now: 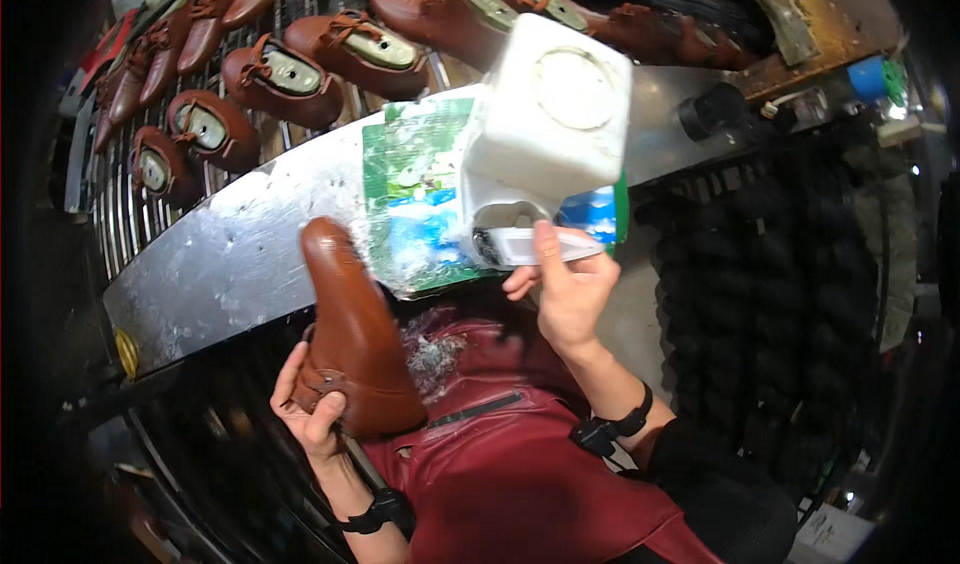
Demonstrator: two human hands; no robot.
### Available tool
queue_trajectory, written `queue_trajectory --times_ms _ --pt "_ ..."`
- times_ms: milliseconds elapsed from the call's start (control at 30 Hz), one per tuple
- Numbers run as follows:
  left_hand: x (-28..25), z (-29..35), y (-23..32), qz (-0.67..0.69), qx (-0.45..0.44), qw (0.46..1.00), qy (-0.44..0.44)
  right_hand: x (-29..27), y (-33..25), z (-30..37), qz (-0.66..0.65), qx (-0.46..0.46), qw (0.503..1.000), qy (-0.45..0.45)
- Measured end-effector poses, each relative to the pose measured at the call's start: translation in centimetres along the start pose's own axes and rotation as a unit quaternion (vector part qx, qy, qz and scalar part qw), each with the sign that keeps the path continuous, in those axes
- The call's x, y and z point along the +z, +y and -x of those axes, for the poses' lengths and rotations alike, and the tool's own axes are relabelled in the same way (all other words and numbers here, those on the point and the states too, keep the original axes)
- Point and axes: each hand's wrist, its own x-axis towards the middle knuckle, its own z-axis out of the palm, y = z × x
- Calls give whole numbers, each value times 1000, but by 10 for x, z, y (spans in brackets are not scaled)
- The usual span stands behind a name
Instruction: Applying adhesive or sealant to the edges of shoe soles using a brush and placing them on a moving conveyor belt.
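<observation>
My left hand [318, 412] grips a brown leather shoe [355, 329] by its heel end, thumb on the near side and fingers around the edge. The shoe's rounded toe points away from me, over the metal bench edge. My right hand [575, 289] is closed, with its thumb pressed on a flat white brush-like tool [545, 246] that has a dark end. That end is at the mouth of a white plastic jug [560, 104], which stands on a green and blue printed sheet [420, 179]. The jug's inside is mostly hidden.
The metal bench [260, 224] carries whitish smears. Behind it, several brown shoes [285, 79] sit on a rack of bars [120, 219]. A black cap-like object [712, 112] and a blue-topped item [875, 79] are at the right. A dark red apron [520, 464] covers my lap.
</observation>
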Motion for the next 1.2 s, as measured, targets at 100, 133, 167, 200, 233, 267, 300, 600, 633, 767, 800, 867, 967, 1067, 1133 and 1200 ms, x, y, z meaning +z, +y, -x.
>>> queue_trajectory --times_ms 100,133,167,200,233,267,300,600,633,767,800,867,967,1067,1133,1200 --pt "2 9 4 -23 -17 999 -23 -7 -22 -4 -104 125 985 -54" --pt "6 11 7 -15 -21 999 -27 -3 -29 -6 -151 168 971 -78" --pt "6 13 9 -21 -24 999 -23 4 -34 -8 -180 176 961 -112" --pt "7 14 13 -10 -21 999 -40 14 -39 -11 -207 185 950 -146" --pt "8 15 15 1 -18 998 -57 27 -42 -13 -207 194 944 -165" --pt "11 13 17 -2 -19 998 -54 33 -41 -17 -196 193 941 -195" --pt "13 11 18 2 -19 998 -62 35 -40 -15 -180 178 944 -212" --pt "12 1 17 115 -61 988 -86 14 -45 64 -38 43 940 -336" --pt "14 0 17 134 -52 985 -96 12 -42 73 -27 20 935 -354" --pt "15 -4 24 146 -54 986 -61 2 -55 101 12 -54 900 -431" --pt "16 -7 27 131 -52 988 -59 0 -63 104 32 -79 886 -456" --pt "17 -10 30 115 -50 991 -55 -1 -75 98 48 -62 868 -490" --pt "18 -6 38 102 -44 993 -41 12 -71 83 16 -27 896 -444" --pt "21 0 44 111 -57 992 -15 14 -65 93 -29 7 903 -428" --pt "23 4 45 117 -52 992 -8 15 -66 90 -1 -170 868 -467" --pt "25 12 49 193 -80 978 -25 14 -78 88 3 -170 857 -486"
